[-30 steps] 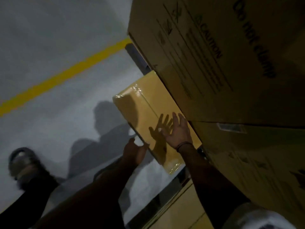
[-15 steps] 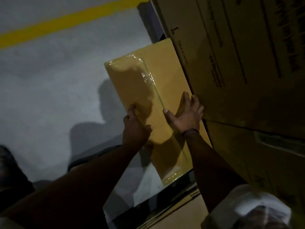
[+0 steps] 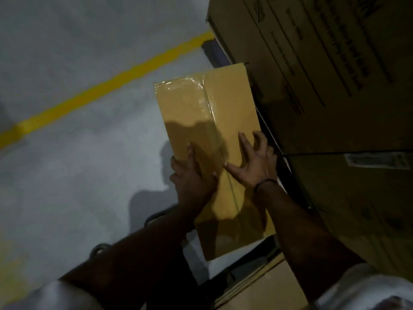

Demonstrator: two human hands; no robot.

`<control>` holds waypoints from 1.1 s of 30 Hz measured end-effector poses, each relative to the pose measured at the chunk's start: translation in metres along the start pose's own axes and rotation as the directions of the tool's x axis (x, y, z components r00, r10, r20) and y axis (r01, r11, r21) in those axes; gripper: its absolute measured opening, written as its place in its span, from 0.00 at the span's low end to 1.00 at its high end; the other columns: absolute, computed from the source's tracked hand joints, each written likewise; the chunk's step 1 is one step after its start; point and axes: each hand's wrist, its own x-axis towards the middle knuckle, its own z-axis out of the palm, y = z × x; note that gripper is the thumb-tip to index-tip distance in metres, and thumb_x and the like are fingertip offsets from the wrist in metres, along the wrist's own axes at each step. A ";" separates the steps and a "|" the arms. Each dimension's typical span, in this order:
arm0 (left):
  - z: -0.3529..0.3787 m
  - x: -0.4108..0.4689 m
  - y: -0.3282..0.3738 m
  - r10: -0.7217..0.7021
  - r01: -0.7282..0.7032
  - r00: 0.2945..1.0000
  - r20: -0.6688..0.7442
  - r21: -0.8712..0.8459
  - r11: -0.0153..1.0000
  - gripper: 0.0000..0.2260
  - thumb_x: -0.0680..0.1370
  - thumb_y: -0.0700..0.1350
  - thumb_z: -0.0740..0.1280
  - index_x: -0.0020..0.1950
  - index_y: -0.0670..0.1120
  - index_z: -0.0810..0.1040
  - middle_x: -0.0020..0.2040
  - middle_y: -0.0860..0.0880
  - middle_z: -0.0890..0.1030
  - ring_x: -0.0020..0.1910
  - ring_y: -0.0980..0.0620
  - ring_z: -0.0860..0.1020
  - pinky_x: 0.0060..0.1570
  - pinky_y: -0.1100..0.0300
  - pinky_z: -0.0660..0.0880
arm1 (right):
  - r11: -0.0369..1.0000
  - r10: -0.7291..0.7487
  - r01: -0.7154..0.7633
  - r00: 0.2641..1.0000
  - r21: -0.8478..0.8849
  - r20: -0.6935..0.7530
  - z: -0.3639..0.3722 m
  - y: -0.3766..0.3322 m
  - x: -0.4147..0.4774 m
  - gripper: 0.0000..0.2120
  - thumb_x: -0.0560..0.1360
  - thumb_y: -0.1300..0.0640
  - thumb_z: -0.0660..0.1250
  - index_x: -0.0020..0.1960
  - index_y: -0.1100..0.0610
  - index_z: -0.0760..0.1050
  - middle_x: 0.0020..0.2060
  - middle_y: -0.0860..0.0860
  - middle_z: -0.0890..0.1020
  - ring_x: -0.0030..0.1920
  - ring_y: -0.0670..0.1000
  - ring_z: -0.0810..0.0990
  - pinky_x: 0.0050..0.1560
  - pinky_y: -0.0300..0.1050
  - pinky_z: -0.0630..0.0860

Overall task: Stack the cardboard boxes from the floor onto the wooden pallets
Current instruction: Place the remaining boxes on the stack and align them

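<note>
Tan box (image 3: pixel 223 108) hides fingertips of the gripping left hand (image 3: pixel 192 177).

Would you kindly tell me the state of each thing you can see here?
small cardboard box: sealed with clear tape, held by both hands beside the large boxes.
left hand: grips the box's left edge.
right hand: fingers spread, pressing on the box's top.
upper large box: stacked on the lower one.
lower large box: beneath it, label on its side.

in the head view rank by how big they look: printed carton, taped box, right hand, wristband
Largest to smallest:
1. printed carton, cut off by the frame
2. taped box
3. right hand
4. wristband
</note>
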 end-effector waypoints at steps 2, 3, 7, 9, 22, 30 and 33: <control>-0.047 -0.022 0.012 0.039 -0.034 0.994 -0.097 0.050 0.998 0.50 0.70 0.71 0.70 0.84 0.62 0.46 0.82 0.39 0.47 0.74 0.29 0.58 0.69 0.33 0.64 | 0.999 -0.018 0.016 0.999 -0.051 -0.047 -0.033 -0.042 -0.026 0.46 0.68 0.23 0.63 0.80 0.36 0.51 0.79 0.46 0.47 0.71 0.64 0.61 0.70 0.65 0.63; -0.076 -0.033 0.020 0.050 -0.039 0.988 -0.149 0.073 0.997 0.49 0.70 0.72 0.69 0.84 0.61 0.48 0.81 0.38 0.50 0.72 0.28 0.61 0.68 0.34 0.66 | 0.997 -0.039 0.035 0.997 -0.072 -0.069 -0.053 -0.067 -0.040 0.46 0.68 0.22 0.61 0.80 0.36 0.51 0.79 0.46 0.47 0.70 0.64 0.62 0.69 0.64 0.64; -0.222 -0.091 0.045 0.089 -0.036 0.935 -0.343 0.159 0.987 0.44 0.71 0.68 0.72 0.82 0.62 0.56 0.79 0.37 0.59 0.67 0.31 0.67 0.65 0.40 0.68 | 0.992 -0.107 0.097 0.986 -0.078 -0.130 -0.133 -0.194 -0.109 0.43 0.69 0.21 0.56 0.80 0.36 0.51 0.80 0.45 0.47 0.70 0.64 0.59 0.68 0.64 0.61; -0.299 -0.126 0.044 0.097 -0.036 0.896 -0.434 0.148 0.988 0.43 0.69 0.70 0.73 0.81 0.65 0.60 0.78 0.38 0.61 0.67 0.32 0.67 0.66 0.40 0.68 | 0.984 -0.169 0.158 0.974 -0.088 -0.148 -0.165 -0.260 -0.145 0.42 0.70 0.22 0.55 0.79 0.36 0.52 0.80 0.46 0.49 0.70 0.64 0.60 0.67 0.62 0.61; -0.699 -0.366 -0.055 -0.070 0.094 0.566 -0.821 -0.019 0.995 0.42 0.68 0.67 0.76 0.79 0.65 0.63 0.82 0.45 0.54 0.77 0.38 0.58 0.73 0.42 0.63 | 0.770 -0.632 0.632 0.733 -0.092 -0.251 -0.256 -0.671 -0.344 0.42 0.68 0.19 0.52 0.76 0.39 0.61 0.78 0.45 0.56 0.64 0.62 0.66 0.66 0.58 0.65; -0.804 -0.396 -0.097 -0.216 0.253 0.405 -0.889 -0.119 0.960 0.45 0.67 0.72 0.74 0.80 0.64 0.61 0.81 0.41 0.56 0.76 0.34 0.58 0.72 0.40 0.63 | 0.609 -0.785 0.783 0.573 -0.123 -0.237 -0.261 -0.801 -0.377 0.45 0.69 0.18 0.46 0.77 0.43 0.62 0.79 0.49 0.59 0.64 0.62 0.66 0.67 0.58 0.64; -0.836 -0.387 -0.097 -0.242 0.307 0.399 -0.885 -0.120 0.944 0.45 0.66 0.73 0.73 0.80 0.64 0.61 0.81 0.40 0.55 0.75 0.34 0.59 0.71 0.39 0.64 | 0.571 -0.814 0.812 0.540 -0.123 -0.215 -0.263 -0.833 -0.368 0.44 0.71 0.19 0.45 0.77 0.44 0.63 0.78 0.50 0.60 0.65 0.63 0.67 0.67 0.59 0.65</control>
